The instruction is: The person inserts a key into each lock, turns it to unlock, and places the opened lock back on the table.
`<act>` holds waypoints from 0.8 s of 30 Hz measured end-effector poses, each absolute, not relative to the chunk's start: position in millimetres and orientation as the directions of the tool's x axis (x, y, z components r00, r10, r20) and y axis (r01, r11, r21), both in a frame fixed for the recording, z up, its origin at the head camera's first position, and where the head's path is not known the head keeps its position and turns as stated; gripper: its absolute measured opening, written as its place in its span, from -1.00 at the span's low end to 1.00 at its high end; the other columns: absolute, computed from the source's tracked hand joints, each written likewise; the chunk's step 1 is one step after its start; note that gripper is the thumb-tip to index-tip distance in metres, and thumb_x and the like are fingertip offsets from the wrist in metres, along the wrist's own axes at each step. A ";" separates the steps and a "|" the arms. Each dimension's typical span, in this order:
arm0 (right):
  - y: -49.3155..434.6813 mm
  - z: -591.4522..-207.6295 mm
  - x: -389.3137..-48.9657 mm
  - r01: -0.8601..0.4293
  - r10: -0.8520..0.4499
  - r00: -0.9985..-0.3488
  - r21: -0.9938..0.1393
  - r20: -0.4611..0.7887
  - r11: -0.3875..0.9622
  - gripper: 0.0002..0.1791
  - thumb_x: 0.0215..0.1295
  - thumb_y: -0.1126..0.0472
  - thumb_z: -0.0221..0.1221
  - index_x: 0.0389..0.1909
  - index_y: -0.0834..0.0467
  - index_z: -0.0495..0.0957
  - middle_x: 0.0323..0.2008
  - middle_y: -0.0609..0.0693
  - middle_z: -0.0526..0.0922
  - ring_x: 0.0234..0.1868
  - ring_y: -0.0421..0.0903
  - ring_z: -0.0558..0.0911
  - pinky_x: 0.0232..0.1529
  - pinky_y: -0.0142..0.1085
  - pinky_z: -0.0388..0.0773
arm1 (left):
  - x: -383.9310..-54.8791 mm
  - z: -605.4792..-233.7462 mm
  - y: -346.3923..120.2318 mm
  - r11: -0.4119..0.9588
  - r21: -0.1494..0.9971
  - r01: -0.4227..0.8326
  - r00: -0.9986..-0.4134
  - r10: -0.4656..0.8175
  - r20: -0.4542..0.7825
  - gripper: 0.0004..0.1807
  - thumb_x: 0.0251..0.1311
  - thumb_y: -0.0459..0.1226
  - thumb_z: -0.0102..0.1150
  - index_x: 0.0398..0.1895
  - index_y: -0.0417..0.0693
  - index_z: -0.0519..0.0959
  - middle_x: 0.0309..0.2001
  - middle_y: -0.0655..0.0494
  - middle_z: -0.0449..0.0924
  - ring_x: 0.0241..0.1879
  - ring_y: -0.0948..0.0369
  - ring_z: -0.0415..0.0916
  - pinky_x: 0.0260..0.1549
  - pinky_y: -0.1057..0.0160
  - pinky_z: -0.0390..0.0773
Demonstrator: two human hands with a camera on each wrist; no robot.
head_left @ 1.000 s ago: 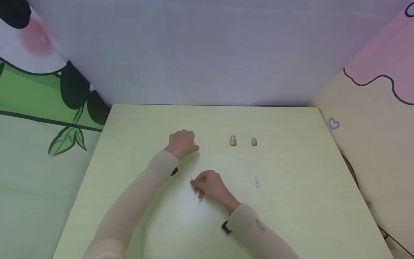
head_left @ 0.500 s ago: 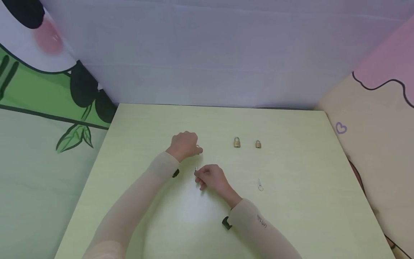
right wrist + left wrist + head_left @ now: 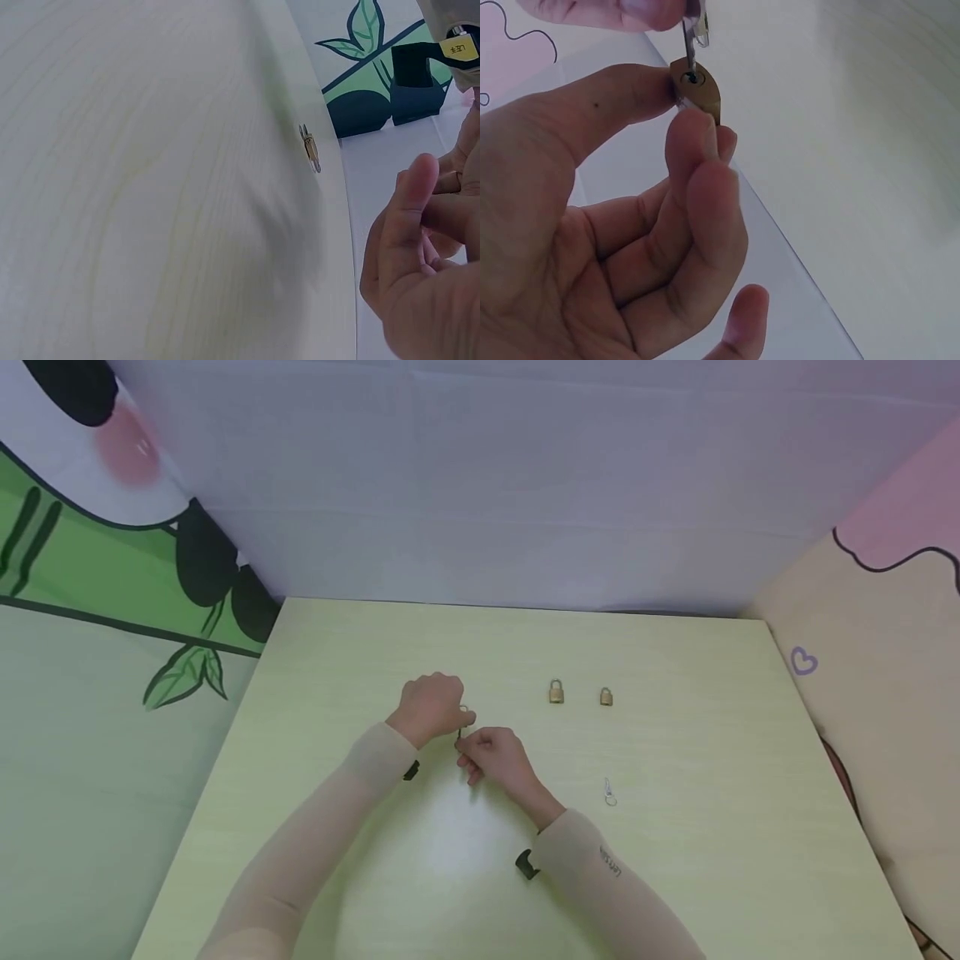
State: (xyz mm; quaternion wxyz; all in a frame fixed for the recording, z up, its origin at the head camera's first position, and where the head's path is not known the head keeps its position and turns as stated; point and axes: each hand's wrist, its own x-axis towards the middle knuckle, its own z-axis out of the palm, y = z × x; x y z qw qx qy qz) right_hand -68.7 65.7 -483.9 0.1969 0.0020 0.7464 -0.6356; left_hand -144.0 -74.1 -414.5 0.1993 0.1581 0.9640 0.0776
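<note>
My left hand point(image 3: 430, 706) pinches a small brass padlock point(image 3: 702, 94) between thumb and fingers, its keyhole face turned toward the key. A silver key point(image 3: 690, 46) is held by my right hand point(image 3: 501, 755), and its tip is at the keyhole; how deep it sits I cannot tell. Part of a ring shows behind the key in the left wrist view. Both hands are close together above the table, left of its middle. In the right wrist view the padlock and key are mostly hidden by my fingers point(image 3: 409, 210).
Two brass padlocks, a larger one point(image 3: 556, 692) and a smaller one point(image 3: 606, 697), stand apart toward the back of the pale table point(image 3: 712, 860). Nearer lies a silver key with a ring point(image 3: 610, 793). The right wrist view shows a small brass-and-silver item point(image 3: 310, 148) near a table edge.
My right hand has moved up and away from me with the key, bringing it to the padlock. The left hand stays nearly in place, still holding the padlock. The head view has shifted slightly.
</note>
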 end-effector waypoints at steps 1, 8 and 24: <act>64.5 -484.5 -67.7 0.256 -0.244 -0.923 -0.948 -0.297 0.187 -0.70 0.40 0.20 0.23 -0.27 0.44 0.65 -0.46 0.19 0.69 -0.61 -0.11 0.58 -0.44 -0.10 0.66 | -142.5 -414.8 -75.1 0.938 0.209 0.276 -0.869 0.337 -0.362 -0.58 0.23 0.01 0.25 -0.62 -0.03 0.42 -0.67 0.18 0.22 -0.66 0.22 0.19 -0.62 0.22 0.27; 55.9 -486.8 -59.5 0.267 -0.220 -0.929 -0.951 -0.296 0.153 -0.70 0.39 0.22 0.23 -0.27 0.45 0.64 -0.48 0.15 0.69 -0.60 -0.13 0.58 -0.45 -0.11 0.66 | -134.4 -418.6 -82.7 0.939 0.192 0.287 -0.868 0.339 -0.363 -0.58 0.22 0.02 0.25 -0.61 -0.03 0.43 -0.66 0.17 0.25 -0.66 0.20 0.24 -0.62 0.21 0.30; 37.8 -489.1 -43.9 0.320 -0.187 -0.926 -0.944 -0.329 0.075 -0.70 0.41 0.25 0.19 -0.22 0.51 0.59 -0.47 0.15 0.68 -0.57 -0.09 0.62 -0.43 -0.11 0.66 | -121.2 -421.0 -95.9 0.922 0.213 0.325 -0.855 0.382 -0.351 -0.59 0.16 -0.09 0.24 -0.71 0.00 0.31 -0.70 0.19 0.15 -0.68 0.24 0.11 -0.68 0.25 0.19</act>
